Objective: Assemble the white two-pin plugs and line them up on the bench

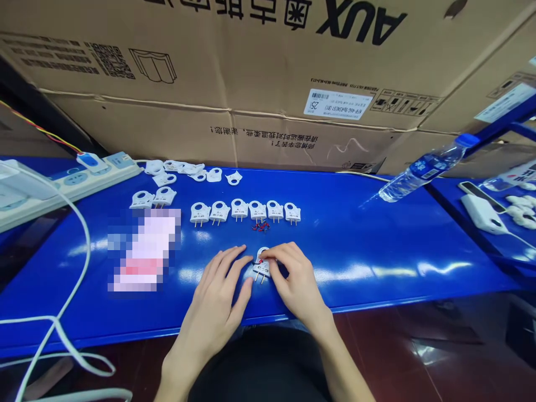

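A white two-pin plug (262, 270) with a ring-shaped top lies on the blue table in front of me, pins towards me. My right hand (295, 277) grips it, index finger over the ring and thumb along its right side. A bit of red wire shows by that fingertip. My left hand (221, 287) is open at the plug's left, fingers stretched out and the index tip close to its edge. Beyond the hands lies a small heap of red and black wire pieces (261, 226). Several similar plugs (240, 209) form a row behind the heap.
More white plug parts (196, 171) lie at the back left, near a power strip (75, 181). A blurred-out pinkish item (146, 251) is on the left. White cables (86, 245) loop there. At right stands a tilted water bottle (427, 167). A large cardboard box (268, 67) backs the table.
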Action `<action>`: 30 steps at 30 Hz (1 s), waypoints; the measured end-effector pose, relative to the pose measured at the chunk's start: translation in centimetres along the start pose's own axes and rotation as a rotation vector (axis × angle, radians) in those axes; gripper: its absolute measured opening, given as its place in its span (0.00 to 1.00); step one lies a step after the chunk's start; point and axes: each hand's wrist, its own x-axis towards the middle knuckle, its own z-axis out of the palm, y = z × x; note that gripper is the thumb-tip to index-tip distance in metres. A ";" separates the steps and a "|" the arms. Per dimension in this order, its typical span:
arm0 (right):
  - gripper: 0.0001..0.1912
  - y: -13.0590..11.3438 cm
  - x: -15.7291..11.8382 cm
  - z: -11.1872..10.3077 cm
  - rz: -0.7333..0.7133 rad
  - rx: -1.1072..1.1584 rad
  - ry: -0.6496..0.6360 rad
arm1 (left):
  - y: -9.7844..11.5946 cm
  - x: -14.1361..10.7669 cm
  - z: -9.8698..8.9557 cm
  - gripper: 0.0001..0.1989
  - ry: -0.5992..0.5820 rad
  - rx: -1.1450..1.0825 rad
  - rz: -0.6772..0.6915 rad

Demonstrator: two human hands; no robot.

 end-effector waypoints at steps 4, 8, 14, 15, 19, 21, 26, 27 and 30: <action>0.12 -0.1 0.0 0.1 0.007 0.042 -0.009 | -0.1 0.1 0.1 0.16 0.015 0.011 0.014; 0.12 -0.1 0.0 0.1 -0.028 0.054 -0.020 | -0.1 0.2 0.0 0.12 0.021 -0.023 -0.005; 0.13 0.0 -0.1 0.1 -0.074 -0.008 -0.073 | 0.1 0.3 -0.2 0.10 0.039 -0.072 -0.022; 0.14 0.0 -0.1 0.1 -0.079 -0.017 -0.081 | 0.1 0.3 -0.2 0.10 0.043 -0.081 -0.027; 0.14 0.0 -0.2 0.2 -0.102 -0.035 -0.086 | 0.0 0.3 -0.1 0.09 0.081 -0.108 -0.053; 0.13 0.1 -0.2 0.3 -0.114 -0.038 -0.083 | -0.1 0.2 0.0 0.09 0.120 -0.116 -0.054; 0.13 0.1 -0.2 0.3 -0.122 -0.044 -0.082 | -0.5 -0.1 0.2 0.10 0.201 -0.125 0.005; 0.13 0.1 -0.2 0.3 -0.126 -0.043 -0.079 | -0.6 -0.2 0.3 0.10 0.211 -0.121 0.011; 0.12 0.0 -0.1 0.2 -0.137 -0.033 -0.072 | -0.5 -0.3 0.2 0.10 0.255 -0.095 0.028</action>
